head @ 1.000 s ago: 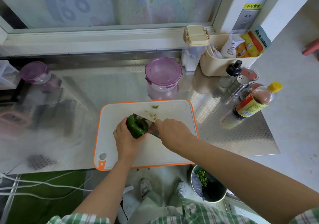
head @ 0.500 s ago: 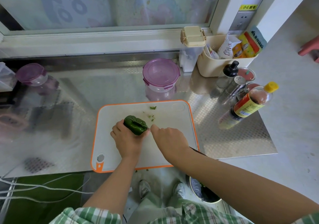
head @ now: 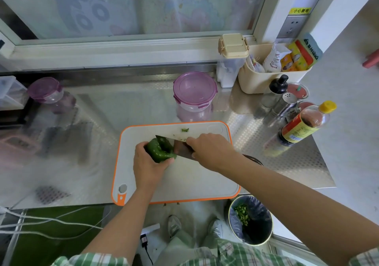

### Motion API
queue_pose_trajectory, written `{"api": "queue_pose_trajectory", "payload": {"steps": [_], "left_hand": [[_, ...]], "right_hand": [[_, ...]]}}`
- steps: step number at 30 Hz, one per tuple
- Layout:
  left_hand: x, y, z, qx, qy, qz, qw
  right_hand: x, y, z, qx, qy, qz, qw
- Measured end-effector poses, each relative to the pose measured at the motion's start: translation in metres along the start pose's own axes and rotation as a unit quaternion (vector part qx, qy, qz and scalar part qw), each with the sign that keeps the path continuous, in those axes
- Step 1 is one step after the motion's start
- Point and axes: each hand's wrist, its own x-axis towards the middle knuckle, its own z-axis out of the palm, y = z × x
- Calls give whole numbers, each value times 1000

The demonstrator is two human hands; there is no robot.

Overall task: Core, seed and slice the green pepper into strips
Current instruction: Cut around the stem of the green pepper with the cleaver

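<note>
A green pepper (head: 159,151) lies on the white cutting board with an orange rim (head: 184,185). My left hand (head: 148,164) grips the pepper from its near left side. My right hand (head: 211,150) holds a wide-bladed knife (head: 177,146); the blade leans against the pepper's right side, its tip at the pepper's top. The handle is hidden inside my fist. A few green scraps (head: 185,130) lie near the board's far edge.
A purple-lidded container (head: 194,93) stands just behind the board. Bottles and shakers (head: 297,126) crowd the right side of the steel counter, with a beige bin (head: 272,75) behind them. A lined waste bin (head: 251,219) with green scraps sits on the floor below.
The knife blade, hidden behind my right hand half a second ago, is in sight again and tilted against the pepper. My left hand has kept its hold on the pepper.
</note>
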Motion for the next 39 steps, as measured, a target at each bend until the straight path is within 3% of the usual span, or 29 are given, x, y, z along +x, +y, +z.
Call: {"api": "queue_pose_trajectory", "payload": {"steps": [4, 9, 15, 18, 21, 24, 29, 39], "left_hand": [[2, -1, -5, 4, 46, 20, 999], [8, 4, -2, 72, 27, 60, 995], [6, -8, -2, -14, -20, -14, 1000], [12, -12, -2, -19, -31, -31, 999], [18, -10, -2, 16, -72, -58, 996], [14, -6, 0, 27, -103, -17, 994], [-6, -13, 11, -55, -136, 101, 984], [-13, -17, 11, -94, -158, 66, 981]], "right_hand": [[5, 5, -1, 72, 31, 28, 997], [8, 4, 6, 90, -26, 14, 995], [8, 16, 5, 122, -60, 10, 991], [5, 26, 7, 184, -28, 54, 981], [6, 28, 9, 168, -3, 75, 983], [10, 21, 15, 143, -16, 65, 987], [12, 16, 22, 182, -15, 86, 980], [11, 9, 40, 249, -30, 95, 963]]}}
